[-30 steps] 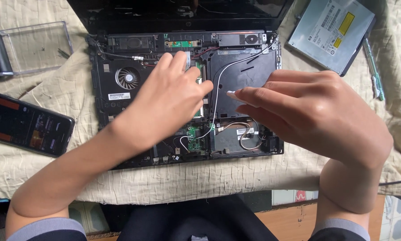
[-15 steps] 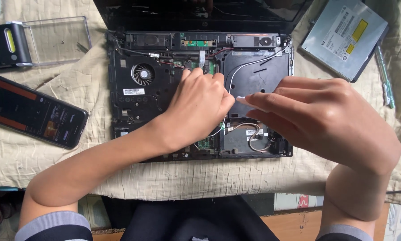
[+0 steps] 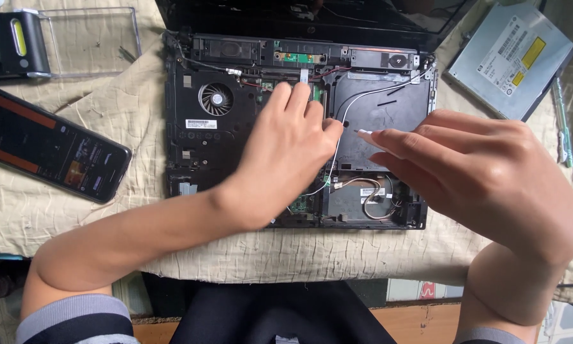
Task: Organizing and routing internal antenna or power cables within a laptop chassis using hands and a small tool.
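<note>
Both my hands are inside the opened laptop base point(image 3: 197, 137), working at the white wire point(image 3: 369, 97).

My left hand point(image 3: 286, 150) lies palm-down over the middle of the board, fingers together and flat, fingertips by the top edge beside the fan point(image 3: 215, 99); can't tell if it grips anything. My right hand point(image 3: 484, 172) reaches in from the right, thumb and forefinger pinched on a small white tip point(image 3: 365, 132) over the dark bay. The wire runs from the upper right corner down between the hands. A phone point(image 3: 50, 150) lies left on the cloth point(image 3: 363, 255), an optical drive point(image 3: 509, 57) top right, a clear case point(image 3: 89, 41) top left.
</note>
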